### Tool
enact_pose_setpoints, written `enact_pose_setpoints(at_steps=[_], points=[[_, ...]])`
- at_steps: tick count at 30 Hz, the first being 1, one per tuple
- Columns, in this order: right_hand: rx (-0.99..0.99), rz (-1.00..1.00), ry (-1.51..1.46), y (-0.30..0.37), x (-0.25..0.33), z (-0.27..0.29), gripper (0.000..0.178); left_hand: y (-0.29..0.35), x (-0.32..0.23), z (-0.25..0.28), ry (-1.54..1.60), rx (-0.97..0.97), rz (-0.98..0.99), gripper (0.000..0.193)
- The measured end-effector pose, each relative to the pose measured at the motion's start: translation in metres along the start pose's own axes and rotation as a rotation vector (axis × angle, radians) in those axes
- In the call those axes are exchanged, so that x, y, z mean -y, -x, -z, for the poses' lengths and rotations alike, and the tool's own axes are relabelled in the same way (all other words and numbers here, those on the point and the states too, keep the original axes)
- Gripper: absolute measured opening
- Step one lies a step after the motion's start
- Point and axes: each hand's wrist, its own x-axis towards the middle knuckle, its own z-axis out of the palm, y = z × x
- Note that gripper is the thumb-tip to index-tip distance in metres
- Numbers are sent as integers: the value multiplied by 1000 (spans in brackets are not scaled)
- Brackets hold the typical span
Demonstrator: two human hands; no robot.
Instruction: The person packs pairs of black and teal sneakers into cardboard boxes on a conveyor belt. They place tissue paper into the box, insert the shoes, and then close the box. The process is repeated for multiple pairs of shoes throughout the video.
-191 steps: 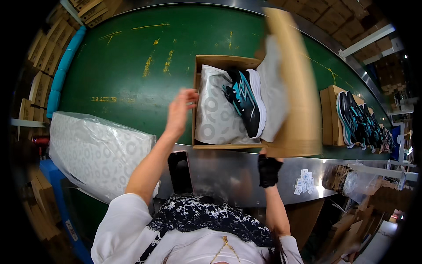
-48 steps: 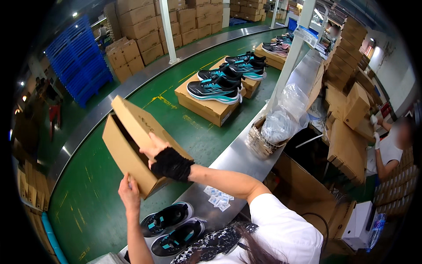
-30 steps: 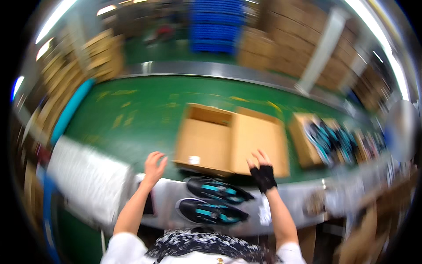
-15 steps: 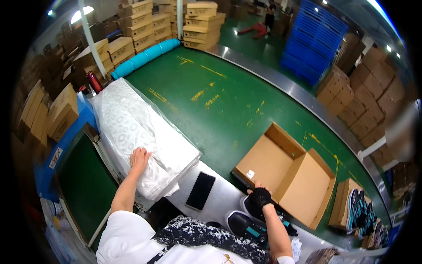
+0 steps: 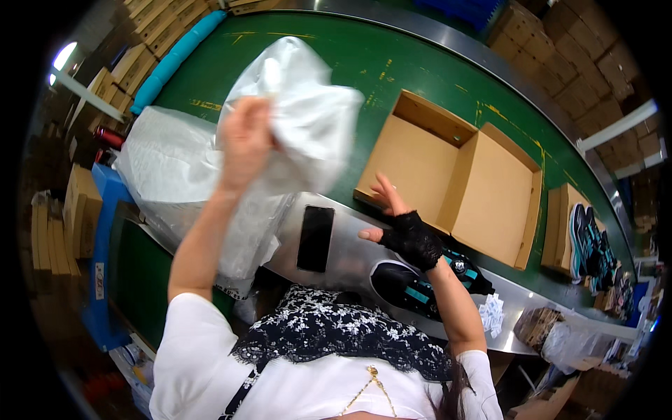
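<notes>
A white sheet of wrapping paper (image 5: 308,119), blurred by motion, hangs from my left hand (image 5: 246,143), whose fingers are closed on its edge. Under and beside it lies the stack of white paper in a clear plastic bag (image 5: 164,157). My right hand (image 5: 409,234), in a black fingerless glove, is empty, with thumb and fingers apart. It hovers by the near left corner of an open brown shoebox (image 5: 420,157), which has nothing inside. Below that hand are black shoes with teal parts (image 5: 402,285), partly covered by my forearm.
A black phone (image 5: 316,238) lies on the metal edge (image 5: 343,259) of the green conveyor belt (image 5: 336,63). Small white packets (image 5: 491,313) sit right of the shoes. Another box with teal and black shoes (image 5: 584,241) stands at the right. A turquoise roll (image 5: 175,59) lines the far left.
My left hand has lifted a sheet off the paper stack and moved it up and rightward. My right hand has come away from the shoebox edge and spread its fingers. The view has shifted.
</notes>
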Motion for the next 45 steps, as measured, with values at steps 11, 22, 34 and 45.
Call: enact_pose_setpoints(at_steps=[11,22,34,45], points=[[-1571,-554,-845,89,-172,130,47,48,13,-181,-238,637,-456,43],[-1935,-699,-1105,268,-220,143,45,18,79,-144,-930,579,-619,51],[14,-656,481,259,-25,-17,41,-2,95,-116,-928,871,-719,82],[-188,-327,122,171,39,56,31,-48,101,-140,-1088,786,-247,90]])
